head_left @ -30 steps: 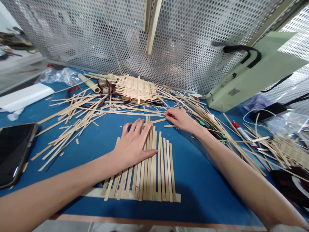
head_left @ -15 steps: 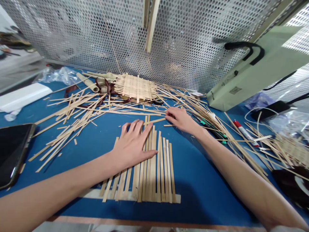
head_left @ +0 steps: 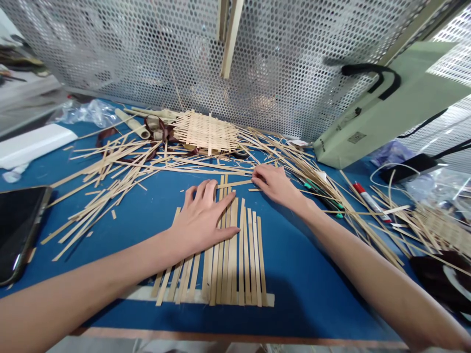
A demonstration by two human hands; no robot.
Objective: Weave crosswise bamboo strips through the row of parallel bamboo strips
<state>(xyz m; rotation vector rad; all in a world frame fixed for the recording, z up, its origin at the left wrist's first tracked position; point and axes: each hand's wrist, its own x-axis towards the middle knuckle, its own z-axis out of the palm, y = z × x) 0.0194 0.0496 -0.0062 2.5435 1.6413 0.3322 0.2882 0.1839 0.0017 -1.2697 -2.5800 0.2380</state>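
My left hand [head_left: 201, 218] lies flat, fingers spread, on a row of upright bamboo strips [head_left: 235, 260] laid side by side on the blue table [head_left: 147, 211]. The strips rest on a pale cross strip [head_left: 270, 299] near the front edge. My right hand [head_left: 274, 182] is just beyond the row's far end, fingers pinched on a thin bamboo strip [head_left: 235, 184] that lies crosswise over the tops of the upright ones.
A finished woven bamboo mat [head_left: 208, 131] and loose strips [head_left: 106, 181] lie behind. A phone [head_left: 16, 230] sits at the left, a green bag [head_left: 386, 108] leans on the perforated wall, and a red marker [head_left: 364, 196] and cables lie at the right.
My left hand slid slightly forward over the strips. The right hand stays pinched on the crosswise strip; the view has shifted a little.
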